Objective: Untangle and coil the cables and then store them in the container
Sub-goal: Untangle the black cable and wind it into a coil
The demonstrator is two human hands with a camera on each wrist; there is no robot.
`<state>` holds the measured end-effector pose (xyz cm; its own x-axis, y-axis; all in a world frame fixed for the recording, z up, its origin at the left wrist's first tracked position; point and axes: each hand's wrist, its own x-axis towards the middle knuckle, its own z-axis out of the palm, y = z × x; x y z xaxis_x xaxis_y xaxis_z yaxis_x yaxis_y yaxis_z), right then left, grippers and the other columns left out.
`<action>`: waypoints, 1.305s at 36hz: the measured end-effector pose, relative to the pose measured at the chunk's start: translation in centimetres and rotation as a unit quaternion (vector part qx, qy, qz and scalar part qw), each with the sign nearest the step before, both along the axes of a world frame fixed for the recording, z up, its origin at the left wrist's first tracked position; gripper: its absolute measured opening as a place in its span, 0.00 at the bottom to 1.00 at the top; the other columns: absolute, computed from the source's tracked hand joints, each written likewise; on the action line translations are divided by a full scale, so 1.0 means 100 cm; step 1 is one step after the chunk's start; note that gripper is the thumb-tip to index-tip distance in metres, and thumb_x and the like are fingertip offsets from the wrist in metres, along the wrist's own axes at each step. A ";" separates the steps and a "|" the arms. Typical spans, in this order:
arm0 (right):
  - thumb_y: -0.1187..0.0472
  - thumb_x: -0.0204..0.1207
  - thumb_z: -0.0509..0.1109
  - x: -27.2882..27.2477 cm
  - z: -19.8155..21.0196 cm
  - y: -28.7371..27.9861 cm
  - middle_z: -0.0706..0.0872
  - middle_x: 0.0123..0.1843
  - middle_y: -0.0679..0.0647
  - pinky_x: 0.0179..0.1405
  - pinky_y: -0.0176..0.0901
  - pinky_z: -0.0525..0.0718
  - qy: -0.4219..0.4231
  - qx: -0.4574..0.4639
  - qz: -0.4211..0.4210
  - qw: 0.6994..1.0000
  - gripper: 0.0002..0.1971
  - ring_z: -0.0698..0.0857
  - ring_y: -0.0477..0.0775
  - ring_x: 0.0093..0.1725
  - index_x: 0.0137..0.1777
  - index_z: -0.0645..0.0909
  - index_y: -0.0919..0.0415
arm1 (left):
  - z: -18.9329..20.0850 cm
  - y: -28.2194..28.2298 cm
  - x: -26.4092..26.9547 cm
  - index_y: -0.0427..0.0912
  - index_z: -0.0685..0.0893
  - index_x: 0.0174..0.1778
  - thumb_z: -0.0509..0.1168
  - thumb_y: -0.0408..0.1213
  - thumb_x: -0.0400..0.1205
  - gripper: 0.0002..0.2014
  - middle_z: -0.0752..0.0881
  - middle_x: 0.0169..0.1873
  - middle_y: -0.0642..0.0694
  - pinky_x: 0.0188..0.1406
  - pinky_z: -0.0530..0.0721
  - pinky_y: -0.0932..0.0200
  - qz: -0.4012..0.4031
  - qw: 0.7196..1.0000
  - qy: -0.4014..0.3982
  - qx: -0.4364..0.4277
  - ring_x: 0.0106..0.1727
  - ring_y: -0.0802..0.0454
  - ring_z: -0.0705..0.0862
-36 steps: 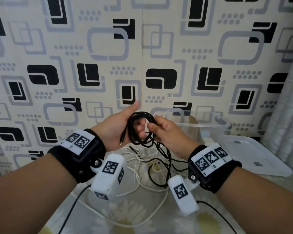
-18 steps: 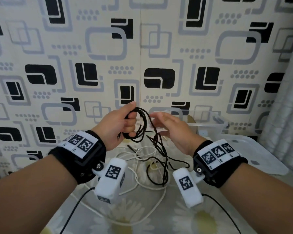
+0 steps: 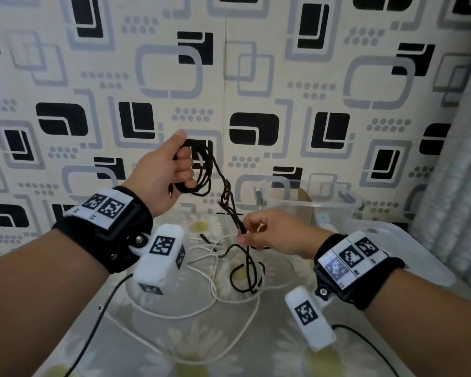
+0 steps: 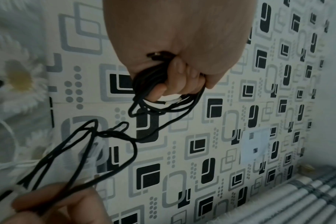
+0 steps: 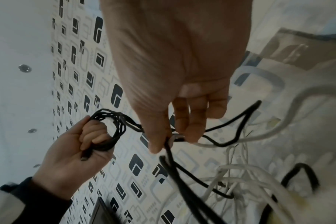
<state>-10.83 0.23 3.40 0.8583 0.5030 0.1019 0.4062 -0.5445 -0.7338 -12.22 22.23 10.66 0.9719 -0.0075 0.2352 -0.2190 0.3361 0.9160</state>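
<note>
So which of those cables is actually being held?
The black cable: left hand grips its coil, right hand pinches its tail. The white cable lies loose on the table.

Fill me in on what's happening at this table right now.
A person is sorting out a black cable. The left hand grips the part already wound into loops, held up in the air. The right hand pinches the loose stretch lower down, where it looks knotted. The rest trails onto the table, mixed with white cables. A clear container stands open behind, its lid lying beside it.
</note>
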 end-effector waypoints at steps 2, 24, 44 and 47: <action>0.58 0.77 0.74 0.003 0.007 0.004 0.83 0.39 0.56 0.30 0.25 0.75 -0.009 0.004 -0.004 1.000 0.13 0.84 0.45 0.33 0.51 0.83 0.69 | 0.008 0.003 0.001 0.48 0.67 0.28 0.57 0.54 0.87 0.22 0.59 0.17 0.55 0.22 0.66 0.64 0.004 1.000 -0.011 -0.017 0.18 0.57 0.56; 0.65 0.82 0.68 0.075 0.159 0.067 0.89 0.45 0.57 0.48 0.62 0.90 -0.194 0.110 -0.051 0.974 0.07 0.91 0.53 0.36 0.53 0.86 0.56 | 0.091 0.061 0.025 0.49 0.70 0.26 0.54 0.56 0.87 0.24 0.60 0.18 0.55 0.26 0.67 0.64 0.023 0.987 -0.120 -0.100 0.21 0.56 0.55; 0.66 0.81 0.69 0.104 0.156 0.070 0.87 0.33 0.50 0.34 0.38 0.85 -0.117 0.108 -0.036 0.987 0.03 0.89 0.47 0.33 0.49 0.85 0.63 | 0.095 0.064 0.057 0.49 0.70 0.30 0.55 0.61 0.85 0.23 0.60 0.21 0.54 0.27 0.68 0.63 0.105 0.989 -0.102 -0.026 0.23 0.54 0.56; 0.66 0.80 0.70 0.102 0.147 0.066 0.86 0.34 0.51 0.35 0.39 0.85 -0.105 0.092 -0.034 0.990 0.05 0.88 0.45 0.30 0.53 0.85 0.65 | 0.090 0.062 0.061 0.49 0.69 0.31 0.61 0.61 0.82 0.22 0.59 0.23 0.53 0.28 0.67 0.62 0.110 0.990 -0.091 0.009 0.25 0.53 0.55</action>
<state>-0.58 6.84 18.13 0.8398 0.4007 0.3663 0.5271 -0.4403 -0.7268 -6.10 28.40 19.64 0.8925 0.1932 0.4075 -0.4461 0.2461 0.8604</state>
